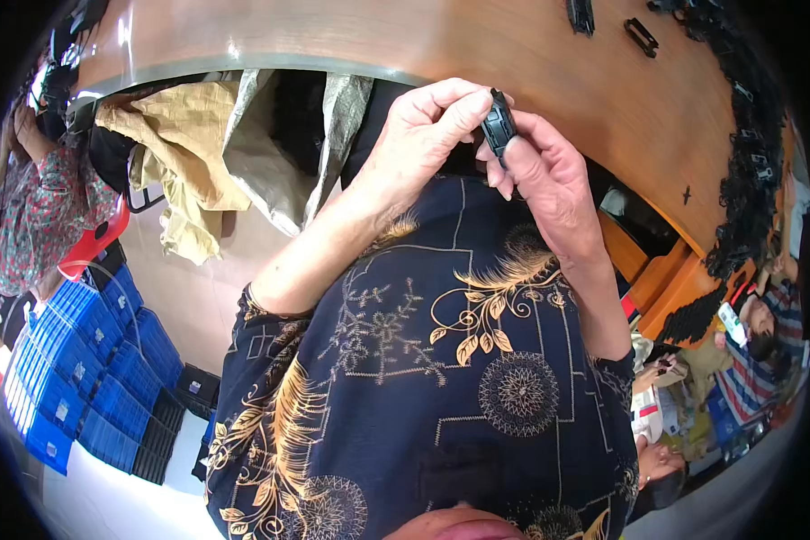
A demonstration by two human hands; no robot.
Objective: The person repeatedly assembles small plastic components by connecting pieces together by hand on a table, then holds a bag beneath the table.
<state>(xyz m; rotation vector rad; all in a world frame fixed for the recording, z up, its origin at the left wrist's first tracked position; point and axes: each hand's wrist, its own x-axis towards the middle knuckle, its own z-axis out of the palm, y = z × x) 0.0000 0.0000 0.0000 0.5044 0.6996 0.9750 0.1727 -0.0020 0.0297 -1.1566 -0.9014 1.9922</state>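
Between my two hands, just off the near edge of the wooden table, is a small black plastic part [497,128] with an oblong, frame-like shape. My left hand [436,117] pinches its upper end between thumb and fingers. Lower down, the thumb and fingers of my right hand [547,171] close round its other end. The fingers cover parts of it, so its full outline is hidden. Farther off on the table lie a similar black part [641,38] and another black piece [580,15].
A long heap of black parts [749,171] lines the table's [549,63] right side. Below its near edge at left hang a tan sack [184,153] and a pale sack [265,171]. Stacked blue crates [90,351] stand at lower left. Other people sit left and right.
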